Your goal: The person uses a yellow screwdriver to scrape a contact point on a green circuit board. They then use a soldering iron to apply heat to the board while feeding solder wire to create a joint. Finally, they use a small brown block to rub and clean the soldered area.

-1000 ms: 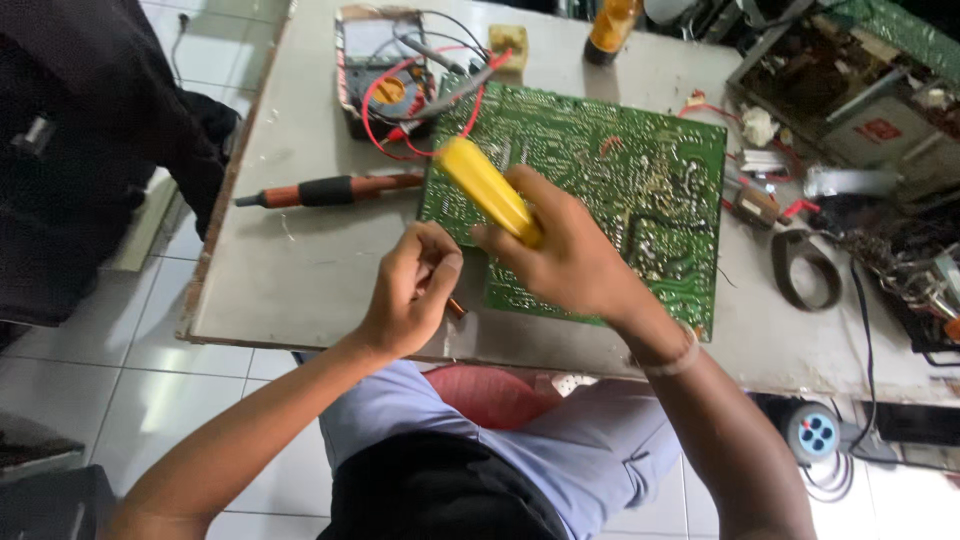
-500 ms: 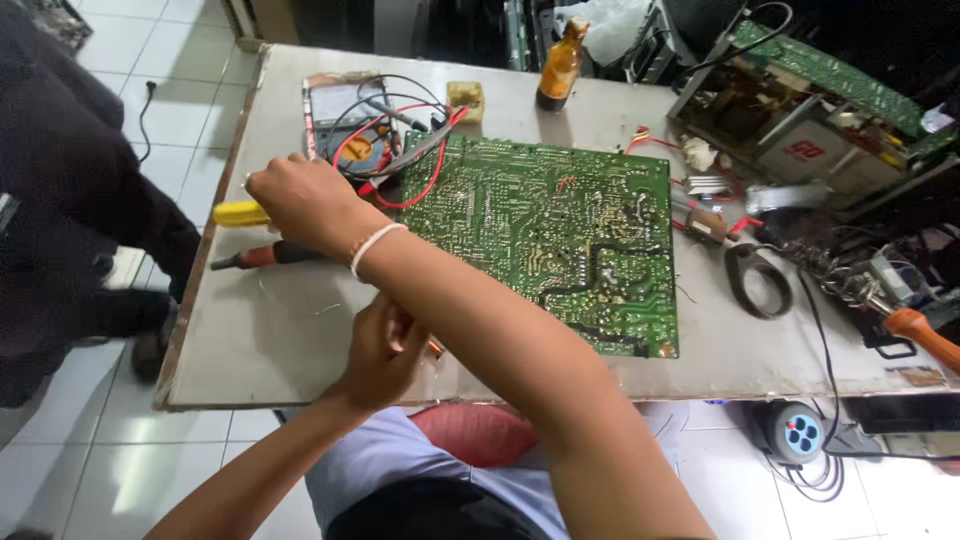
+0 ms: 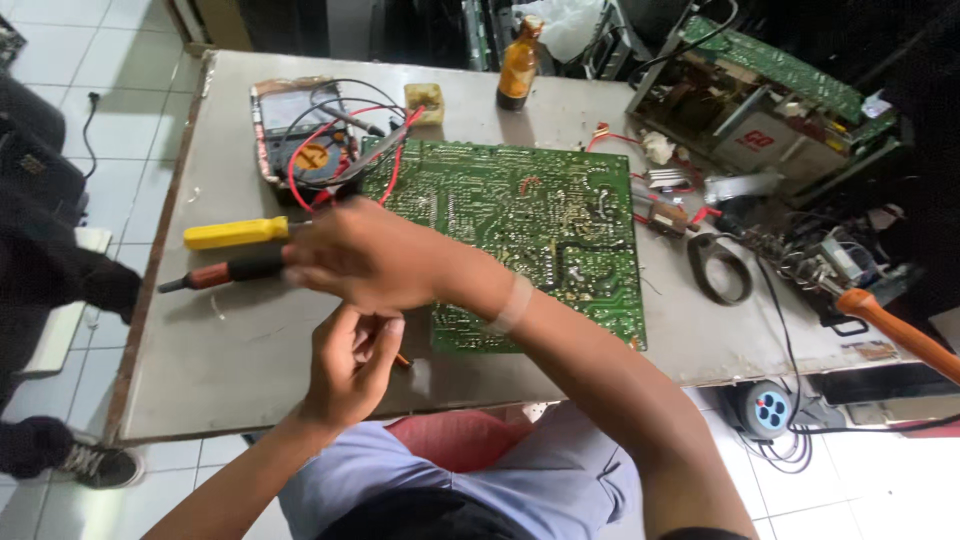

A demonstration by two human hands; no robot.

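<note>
A large green circuit board (image 3: 540, 220) lies solder side up on the grey table (image 3: 220, 370). My right hand (image 3: 365, 255) reaches across its left edge, blurred. Its fingers cover the near ends of a yellow-handled screwdriver (image 3: 235, 233) and a red and black handled tool (image 3: 225, 272), which lie side by side on the table. I cannot tell whether it grips either. My left hand (image 3: 350, 365) is at the table's front edge below it, fingers pinched on a small orange-tipped piece (image 3: 401, 359).
A multimeter (image 3: 300, 130) with red and black leads sits at the back left, beside a small yellow block (image 3: 425, 100) and a brown bottle (image 3: 518, 65). An open chassis (image 3: 760, 100), a tape roll (image 3: 720, 268) and an orange-handled soldering iron (image 3: 890, 325) crowd the right. Another person (image 3: 40, 230) stands left.
My right hand carried the yellow-handled screwdriver from over the board to the table's left side, where it now lies. My left hand stayed near the front edge.
</note>
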